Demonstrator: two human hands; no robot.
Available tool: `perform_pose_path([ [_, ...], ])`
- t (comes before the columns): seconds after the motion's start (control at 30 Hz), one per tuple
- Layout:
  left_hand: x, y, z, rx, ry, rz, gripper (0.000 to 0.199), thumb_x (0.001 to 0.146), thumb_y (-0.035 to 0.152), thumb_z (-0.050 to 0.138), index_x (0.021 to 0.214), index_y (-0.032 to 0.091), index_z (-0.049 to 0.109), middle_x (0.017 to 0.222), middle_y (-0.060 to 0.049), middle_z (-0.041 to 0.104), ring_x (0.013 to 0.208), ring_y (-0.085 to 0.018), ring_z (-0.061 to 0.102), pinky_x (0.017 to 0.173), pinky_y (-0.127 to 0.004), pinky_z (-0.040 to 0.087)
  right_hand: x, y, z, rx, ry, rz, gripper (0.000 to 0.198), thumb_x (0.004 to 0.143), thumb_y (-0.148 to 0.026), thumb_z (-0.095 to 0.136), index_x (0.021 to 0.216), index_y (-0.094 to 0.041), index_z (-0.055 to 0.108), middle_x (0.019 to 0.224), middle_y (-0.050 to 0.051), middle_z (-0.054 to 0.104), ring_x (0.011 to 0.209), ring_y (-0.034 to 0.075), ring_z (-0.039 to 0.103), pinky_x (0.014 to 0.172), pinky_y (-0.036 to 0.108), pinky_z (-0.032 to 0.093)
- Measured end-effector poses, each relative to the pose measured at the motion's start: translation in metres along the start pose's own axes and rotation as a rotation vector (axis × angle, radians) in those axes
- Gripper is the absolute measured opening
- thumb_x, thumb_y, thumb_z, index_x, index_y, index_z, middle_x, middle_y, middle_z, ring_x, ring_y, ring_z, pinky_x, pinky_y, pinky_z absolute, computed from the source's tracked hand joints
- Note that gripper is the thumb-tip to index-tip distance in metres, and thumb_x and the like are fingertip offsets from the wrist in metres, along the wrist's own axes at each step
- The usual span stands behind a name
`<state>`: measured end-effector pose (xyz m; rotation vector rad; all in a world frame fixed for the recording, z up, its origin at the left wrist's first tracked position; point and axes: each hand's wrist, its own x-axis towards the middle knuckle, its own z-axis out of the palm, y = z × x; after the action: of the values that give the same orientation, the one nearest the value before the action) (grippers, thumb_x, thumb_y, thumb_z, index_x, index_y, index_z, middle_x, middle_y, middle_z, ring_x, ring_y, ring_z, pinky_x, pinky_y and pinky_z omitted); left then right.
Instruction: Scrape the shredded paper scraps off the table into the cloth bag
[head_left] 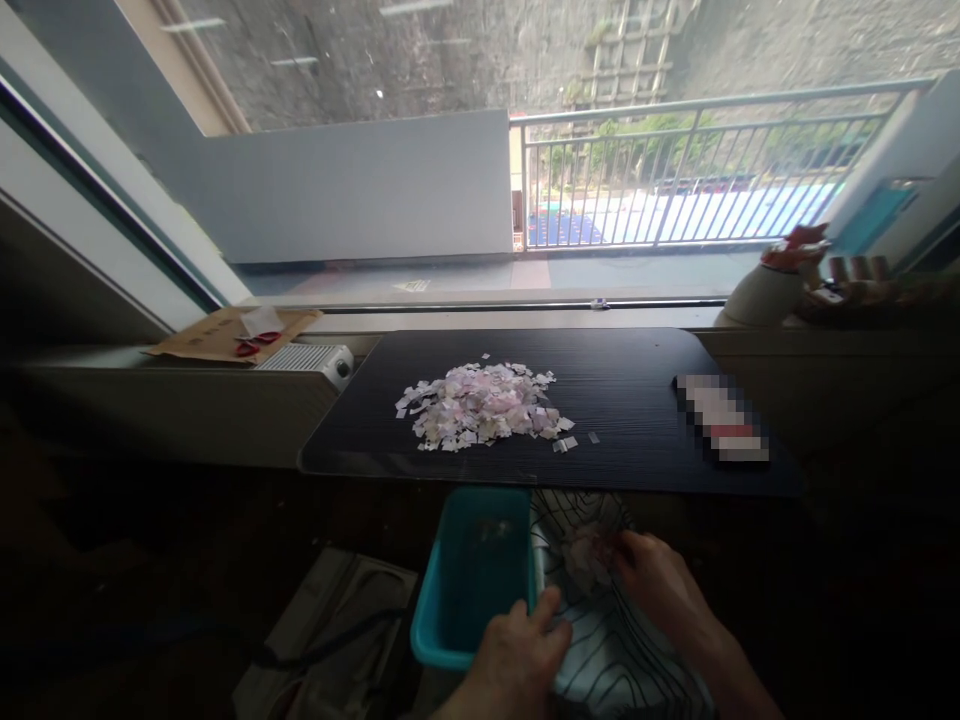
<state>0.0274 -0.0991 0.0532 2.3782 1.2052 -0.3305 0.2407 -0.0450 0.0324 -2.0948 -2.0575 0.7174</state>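
Observation:
A pile of small pale paper scraps (484, 405) lies on a dark board (622, 370) by the window. Below its front edge stands a teal plastic bin (439, 610), with a few bits inside. My left hand (517, 650) is over the bin's near right rim, fingers stretched out and holding nothing. To its right, my right hand (656, 570) has its fingers curled in at a clump of paper scraps (587, 558), which rests on light cloth with dark wavy lines (600, 640). The fingertips are partly hidden in shadow.
A pixelated phone-like slab (724, 425) lies at the board's right. Red-handled scissors (257, 343) rest on a brown envelope (202, 335) beside a white ribbed device (307, 362). A pale vase (765, 290) stands on the sill. A grey flat object (330, 620) sits low left.

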Motion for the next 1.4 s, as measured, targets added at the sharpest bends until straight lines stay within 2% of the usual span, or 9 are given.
perform_pose_path([
  [0.1,0.007,0.005,-0.012,0.044,-0.022,0.025,0.014,0.078,0.013,0.061,0.092,0.015,0.064,0.121,-0.012,0.057,0.084,-0.027,0.062,0.067,-0.037,0.054,-0.003,0.003,-0.004,0.018,0.013,0.013,0.030,0.089,-0.022,0.040,0.086,-0.018,0.069,0.086,0.010,0.070,0.083,0.022,0.067,0.070,0.028,0.043],
  [0.23,0.005,0.008,-0.029,0.050,-0.012,0.096,0.002,0.080,0.014,0.061,0.079,0.015,0.062,0.106,-0.008,0.060,0.081,-0.023,0.060,0.066,-0.032,0.051,-0.015,0.009,-0.017,0.158,0.079,-0.008,0.029,0.089,-0.028,0.042,0.090,-0.021,0.069,0.090,0.006,0.069,0.080,0.020,0.067,0.072,0.028,0.046],
  [0.33,-0.003,0.008,-0.042,0.022,-0.038,0.158,0.010,0.079,0.024,0.068,0.080,0.017,0.061,0.104,-0.006,0.059,0.078,-0.022,0.060,0.061,-0.030,0.049,-0.027,0.011,-0.031,0.269,0.095,-0.064,0.027,0.088,-0.036,0.045,0.088,-0.024,0.069,0.097,0.005,0.068,0.084,0.019,0.067,0.074,0.028,0.049],
  [0.5,-0.008,0.004,-0.052,-0.014,-0.042,0.167,0.012,0.084,0.026,0.065,0.077,0.017,0.061,0.101,-0.004,0.059,0.075,-0.018,0.060,0.060,-0.026,0.047,-0.027,0.014,-0.062,0.377,0.218,-0.061,0.025,0.084,-0.042,0.053,0.086,-0.024,0.070,0.124,0.008,0.061,0.100,0.023,0.064,0.083,0.031,0.051],
  [0.67,0.001,0.000,-0.059,-0.038,-0.050,0.162,0.013,0.084,0.029,0.065,0.078,0.017,0.062,0.105,-0.004,0.058,0.078,-0.019,0.061,0.061,-0.026,0.047,0.015,0.001,-0.086,0.491,0.272,-0.094,0.030,0.087,-0.046,0.051,0.098,-0.022,0.067,0.090,0.005,0.071,0.079,0.019,0.067,0.072,0.029,0.052],
  [0.77,0.005,-0.003,-0.064,-0.036,-0.099,0.178,0.016,0.084,0.031,0.065,0.079,0.017,0.062,0.106,-0.004,0.058,0.078,-0.020,0.061,0.060,-0.027,0.048,0.047,-0.015,-0.090,0.460,0.335,-0.147,0.026,0.088,-0.042,0.052,0.096,-0.022,0.067,0.089,0.004,0.072,0.080,0.019,0.067,0.074,0.029,0.049],
  [0.9,0.006,-0.008,-0.066,-0.039,-0.111,0.195,0.018,0.085,0.033,0.064,0.078,0.017,0.061,0.103,-0.004,0.058,0.077,-0.019,0.060,0.061,-0.027,0.048,0.075,-0.030,-0.089,0.403,0.321,-0.219,0.023,0.087,-0.036,0.052,0.093,-0.021,0.067,0.086,0.003,0.073,0.078,0.018,0.066,0.072,0.029,0.047],
  [1.13,0.009,-0.019,-0.062,-0.075,-0.061,0.214,0.021,0.087,0.034,0.061,0.076,0.017,0.060,0.100,-0.003,0.058,0.074,-0.018,0.059,0.057,-0.025,0.045,0.069,-0.036,-0.096,0.261,0.263,-0.187,0.024,0.087,-0.037,0.050,0.092,-0.021,0.068,0.086,0.004,0.073,0.075,0.019,0.066,0.069,0.029,0.047],
  [1.4,0.009,-0.024,-0.062,-0.169,-0.074,0.202,0.015,0.077,0.026,0.071,0.077,0.018,0.059,0.103,-0.002,0.056,0.077,-0.019,0.058,0.060,-0.027,0.044,0.067,-0.036,-0.094,0.273,0.259,-0.189,0.023,0.086,-0.036,0.051,0.090,-0.021,0.069,0.084,0.003,0.073,0.072,0.018,0.067,0.068,0.027,0.048],
])
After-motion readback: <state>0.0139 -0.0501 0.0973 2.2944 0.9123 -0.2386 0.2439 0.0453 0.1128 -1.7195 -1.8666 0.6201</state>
